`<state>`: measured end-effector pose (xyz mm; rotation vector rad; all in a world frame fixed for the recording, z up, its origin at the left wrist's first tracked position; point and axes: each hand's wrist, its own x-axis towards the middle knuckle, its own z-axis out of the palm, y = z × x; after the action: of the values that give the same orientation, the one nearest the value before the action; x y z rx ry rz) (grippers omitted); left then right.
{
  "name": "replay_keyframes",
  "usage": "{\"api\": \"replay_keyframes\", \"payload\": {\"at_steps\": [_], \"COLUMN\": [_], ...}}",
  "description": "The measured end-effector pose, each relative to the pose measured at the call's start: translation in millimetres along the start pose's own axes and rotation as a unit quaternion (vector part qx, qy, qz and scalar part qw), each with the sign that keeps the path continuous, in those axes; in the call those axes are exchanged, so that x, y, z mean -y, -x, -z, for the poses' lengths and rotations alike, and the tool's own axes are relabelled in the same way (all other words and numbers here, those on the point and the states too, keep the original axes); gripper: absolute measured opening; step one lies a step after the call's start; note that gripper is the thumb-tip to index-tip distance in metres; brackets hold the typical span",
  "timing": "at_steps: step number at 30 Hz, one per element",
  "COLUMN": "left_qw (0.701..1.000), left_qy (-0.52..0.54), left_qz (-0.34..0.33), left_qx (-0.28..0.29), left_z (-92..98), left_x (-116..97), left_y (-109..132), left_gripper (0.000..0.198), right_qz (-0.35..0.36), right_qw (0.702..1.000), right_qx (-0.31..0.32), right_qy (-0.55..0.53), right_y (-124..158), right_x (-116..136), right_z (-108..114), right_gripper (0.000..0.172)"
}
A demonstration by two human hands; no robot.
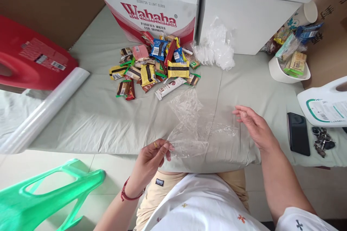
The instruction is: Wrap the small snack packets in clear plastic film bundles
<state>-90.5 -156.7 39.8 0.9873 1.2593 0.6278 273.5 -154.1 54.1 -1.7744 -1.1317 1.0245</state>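
A crumpled sheet of clear plastic film [187, 126] lies across the front part of the cloth-covered table. My left hand [154, 155] pinches its near left edge between thumb and fingers. Past the film's right end, my right hand [253, 126] hovers with its fingers stretched out, apparently holding nothing. Just beyond the film is a loose pile of small wrapped snacks [148, 74] in yellow, blue, red and brown packaging. A white wrapped snack bar [169, 88] lies at the near side of that pile. Bunched clear plastic [217, 47] rests right of the snacks.
A Wahaha carton [154, 11] and a white box [235, 18] stand at the back. On the left are a red jug [35, 54] and a plastic roll [46, 110]. A white tub [288, 74], phone [298, 133], keys [322, 142] and white jug [325, 104] sit right. A green stool [54, 195] stands below.
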Motion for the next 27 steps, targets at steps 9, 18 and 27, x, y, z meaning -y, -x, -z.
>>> {"api": "replay_keyframes", "payload": {"at_steps": [9, 18, 27], "left_qw": [0.999, 0.969, 0.812], "left_qy": [0.019, -0.097, -0.373], "left_qz": [0.01, 0.113, -0.379], "left_qx": [-0.042, -0.196, -0.24], "left_z": [12.0, 77.5, -5.6], "left_x": [0.4, 27.6, -26.6], "left_y": [13.8, 68.1, 43.0], "left_gripper": [0.052, 0.065, 0.059], "right_qz": [0.048, -0.02, 0.019], "right_qw": [0.988, 0.992, 0.996], "right_qx": [0.131, 0.03, 0.032], "right_qy": [-0.065, -0.123, -0.085], "right_y": [-54.0, -43.1, -23.2], "right_x": [40.4, 21.5, 19.2], "right_z": [-84.6, -73.7, -82.8], "right_gripper": [0.045, 0.051, 0.043]}}
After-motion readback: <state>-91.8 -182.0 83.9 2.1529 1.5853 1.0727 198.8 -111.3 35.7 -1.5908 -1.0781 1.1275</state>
